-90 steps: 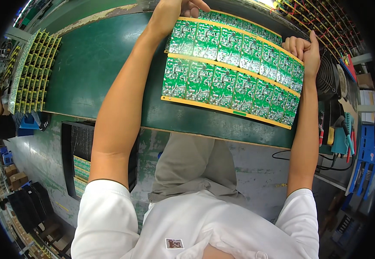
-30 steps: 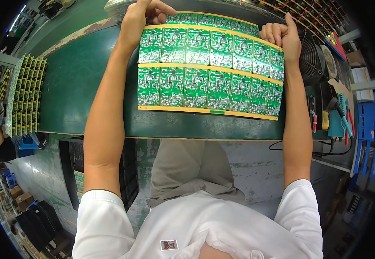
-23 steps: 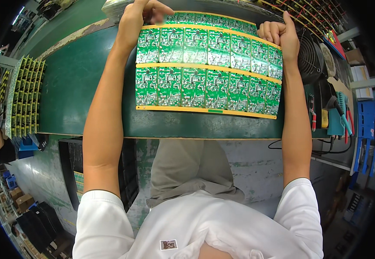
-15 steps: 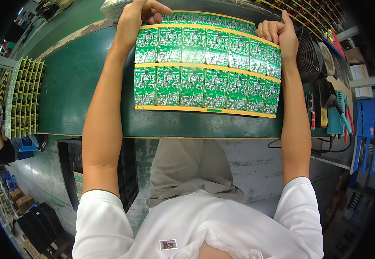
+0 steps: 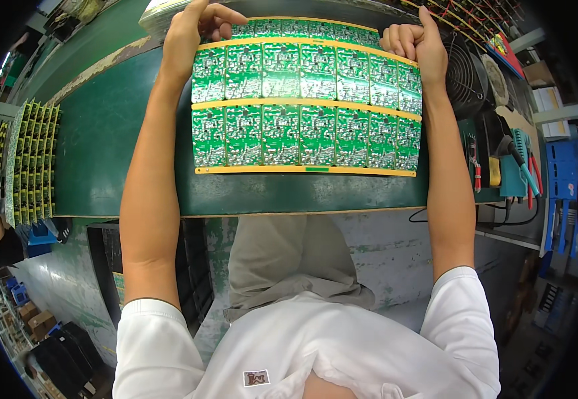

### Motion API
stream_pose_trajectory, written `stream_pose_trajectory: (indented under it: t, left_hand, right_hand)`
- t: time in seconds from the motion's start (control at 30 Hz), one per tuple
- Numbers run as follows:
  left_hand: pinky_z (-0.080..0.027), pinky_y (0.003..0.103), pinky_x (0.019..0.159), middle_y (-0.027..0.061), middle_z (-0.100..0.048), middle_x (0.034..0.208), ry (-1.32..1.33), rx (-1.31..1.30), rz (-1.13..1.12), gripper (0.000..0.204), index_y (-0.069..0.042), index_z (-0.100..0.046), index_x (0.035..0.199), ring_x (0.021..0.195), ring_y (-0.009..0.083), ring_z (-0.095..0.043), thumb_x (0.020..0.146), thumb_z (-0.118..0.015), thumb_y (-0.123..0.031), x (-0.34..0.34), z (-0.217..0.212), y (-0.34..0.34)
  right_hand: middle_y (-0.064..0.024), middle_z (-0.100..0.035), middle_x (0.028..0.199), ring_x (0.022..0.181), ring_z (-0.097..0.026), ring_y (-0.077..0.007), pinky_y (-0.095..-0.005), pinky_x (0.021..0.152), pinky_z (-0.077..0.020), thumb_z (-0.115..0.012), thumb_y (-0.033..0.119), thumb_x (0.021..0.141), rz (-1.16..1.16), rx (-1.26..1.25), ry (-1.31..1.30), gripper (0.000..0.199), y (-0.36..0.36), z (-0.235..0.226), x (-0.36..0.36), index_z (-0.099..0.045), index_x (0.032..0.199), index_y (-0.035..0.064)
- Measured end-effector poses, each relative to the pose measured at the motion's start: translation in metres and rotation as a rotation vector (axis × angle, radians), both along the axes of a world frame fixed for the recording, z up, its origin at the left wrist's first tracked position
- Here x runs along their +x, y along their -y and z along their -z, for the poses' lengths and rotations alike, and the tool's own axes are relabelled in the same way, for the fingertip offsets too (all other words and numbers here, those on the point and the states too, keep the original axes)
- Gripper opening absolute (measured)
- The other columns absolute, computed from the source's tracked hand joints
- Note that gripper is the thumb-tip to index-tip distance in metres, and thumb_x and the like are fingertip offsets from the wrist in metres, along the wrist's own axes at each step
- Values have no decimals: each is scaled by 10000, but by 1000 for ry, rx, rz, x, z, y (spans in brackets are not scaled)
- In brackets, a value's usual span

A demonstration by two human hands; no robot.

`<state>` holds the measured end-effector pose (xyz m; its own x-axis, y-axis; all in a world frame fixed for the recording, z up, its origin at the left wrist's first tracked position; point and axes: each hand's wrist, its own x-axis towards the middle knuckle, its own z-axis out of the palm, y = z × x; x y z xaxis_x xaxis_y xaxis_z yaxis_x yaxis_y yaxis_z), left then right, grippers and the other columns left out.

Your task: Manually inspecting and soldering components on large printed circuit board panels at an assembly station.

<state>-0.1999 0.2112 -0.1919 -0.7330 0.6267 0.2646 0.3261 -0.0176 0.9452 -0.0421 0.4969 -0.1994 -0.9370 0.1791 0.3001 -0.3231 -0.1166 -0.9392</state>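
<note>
Above the green worktop (image 5: 123,133), a large panel of green circuit boards (image 5: 280,136) with yellow edge strips is held between both hands. Rows of solder joints cover the face turned up to me. My left hand (image 5: 192,33) is closed at the panel's far left corner, with its index finger bent over the top. At the far right corner, my right hand (image 5: 417,46) has curled fingers, and its thumb points up. Another row of green boards (image 5: 302,28) shows beyond the upper yellow strip; I cannot tell whether it belongs to the same panel.
A stack of board panels (image 5: 33,166) stands at the worktop's left end. To the right are a black round fan (image 5: 463,76), a teal tool holder (image 5: 513,169) with pliers, and a blue rack (image 5: 564,176). More assembled boards (image 5: 478,16) lie far right. A person (image 5: 0,243) is at far left.
The panel and both hands appear slightly farther left, as the whole view has shifted a little. The panel's near edge looks more level. Both hands keep their hold.
</note>
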Motion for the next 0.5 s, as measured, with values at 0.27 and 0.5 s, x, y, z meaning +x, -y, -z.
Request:
stream_pose_trajectory:
  t: [0.27,0.5]
  left_hand:
    - [-301,197,579,-2,-501,655,43,18,-1,604,12,-714,896,621,56,-412,970,-325,-444,1,1,0]
    - [-297,202,575,0,-496,653,83,24,-23,599,9,-710,899,618,59,-404,971,-325,-444,3,0,-1]
  right_hand:
    - [-59,-372,368,409,-404,-177,-247,526,-366,-249,511,1011,-51,-142,19,811,-5,4,-12,-381,328,93]
    - [-59,-374,374,412,-406,-176,-252,526,-362,-264,504,1010,-1,-159,22,799,-4,6,-11,-369,330,98]
